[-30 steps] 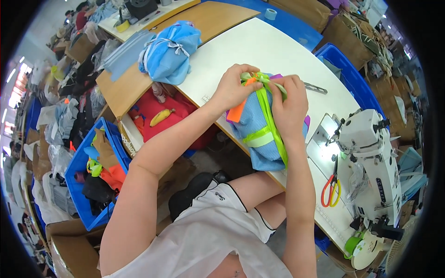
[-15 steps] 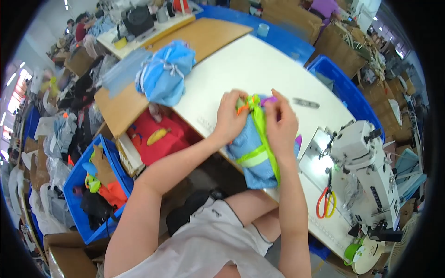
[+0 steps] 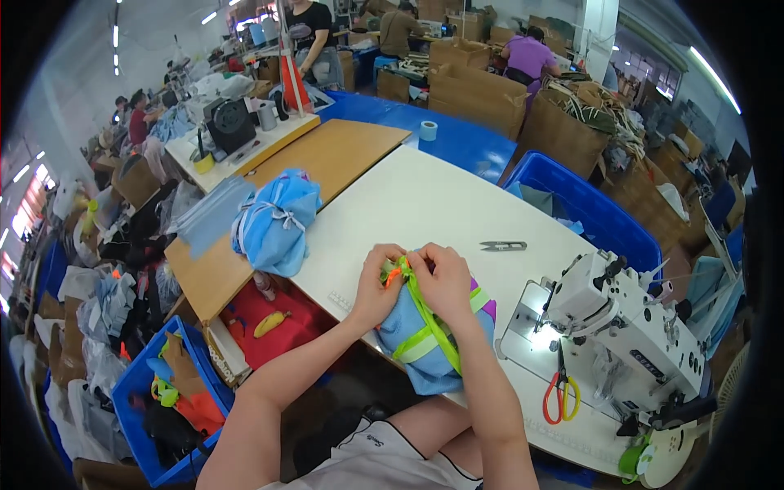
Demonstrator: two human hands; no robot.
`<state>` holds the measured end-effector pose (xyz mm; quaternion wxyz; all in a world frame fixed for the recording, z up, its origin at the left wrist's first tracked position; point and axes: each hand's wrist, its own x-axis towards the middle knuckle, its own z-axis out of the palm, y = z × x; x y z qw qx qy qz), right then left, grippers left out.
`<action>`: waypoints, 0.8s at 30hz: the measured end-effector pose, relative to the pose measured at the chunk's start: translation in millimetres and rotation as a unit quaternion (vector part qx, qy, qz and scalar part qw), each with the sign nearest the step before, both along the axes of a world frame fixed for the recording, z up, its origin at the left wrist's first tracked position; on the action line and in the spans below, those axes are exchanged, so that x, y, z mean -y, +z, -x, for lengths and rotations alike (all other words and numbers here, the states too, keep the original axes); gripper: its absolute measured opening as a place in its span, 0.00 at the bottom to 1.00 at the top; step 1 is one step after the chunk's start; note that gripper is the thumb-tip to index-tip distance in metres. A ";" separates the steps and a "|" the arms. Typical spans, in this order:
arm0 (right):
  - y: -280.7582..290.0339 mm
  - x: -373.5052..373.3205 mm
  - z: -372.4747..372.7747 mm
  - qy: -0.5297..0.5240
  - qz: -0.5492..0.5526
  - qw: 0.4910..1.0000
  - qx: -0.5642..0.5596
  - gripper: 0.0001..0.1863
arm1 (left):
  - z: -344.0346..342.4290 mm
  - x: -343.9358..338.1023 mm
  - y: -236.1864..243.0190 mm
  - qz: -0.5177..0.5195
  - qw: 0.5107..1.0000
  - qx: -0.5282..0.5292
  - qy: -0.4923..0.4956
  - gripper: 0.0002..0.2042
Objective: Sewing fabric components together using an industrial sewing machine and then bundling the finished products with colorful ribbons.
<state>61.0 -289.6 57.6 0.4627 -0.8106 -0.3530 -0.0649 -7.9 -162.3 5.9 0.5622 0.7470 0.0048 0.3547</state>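
A bundle of light blue cloth (image 3: 431, 379) sits at the near edge of the white table, with purple showing at its right side. Neon yellow-green strips (image 3: 425, 309) run around it and gather at its top, where a bit of orange shows. My left hand (image 3: 379, 284) pinches the gathered top from the left. Close beside it, my right hand (image 3: 443, 282) pinches the strips from the right. Exactly what lies between the fingertips is partly hidden. A second light blue bundle (image 3: 282, 222), tied with pale straps, rests at the table's left edge.
Thread snips (image 3: 503, 246) lie beyond my hands. At right stand a white sewing machine (image 3: 633, 314) with its lamp lit and scissors (image 3: 561, 390) with red and yellow handles. Blue tubs flank the table (image 3: 371, 216), one on the right (image 3: 604, 216), one at lower left (image 3: 135, 384).
The view has tilted up, bringing more of the room and several people into sight. My hands have drawn closer together at the bundle's gathered top.
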 end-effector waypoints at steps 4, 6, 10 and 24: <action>-8.1 -0.3 5.2 -0.028 -0.201 0.979 -0.023 0.10 | -0.2 -4.6 -4.4 0.034 0.998 -0.051 -0.025 0.16; -4.3 5.9 4.3 0.028 -0.354 0.925 -0.136 0.10 | 0.9 -8.7 -6.6 -0.027 0.998 -0.056 0.002 0.14; -5.8 12.0 14.1 -0.043 -0.374 0.926 0.020 0.10 | 3.8 -2.6 -7.1 -0.059 0.997 -0.042 0.039 0.11; -7.1 24.0 49.3 -0.088 0.026 0.987 0.131 0.09 | -0.6 -8.3 -15.1 0.085 0.991 0.048 0.092 0.08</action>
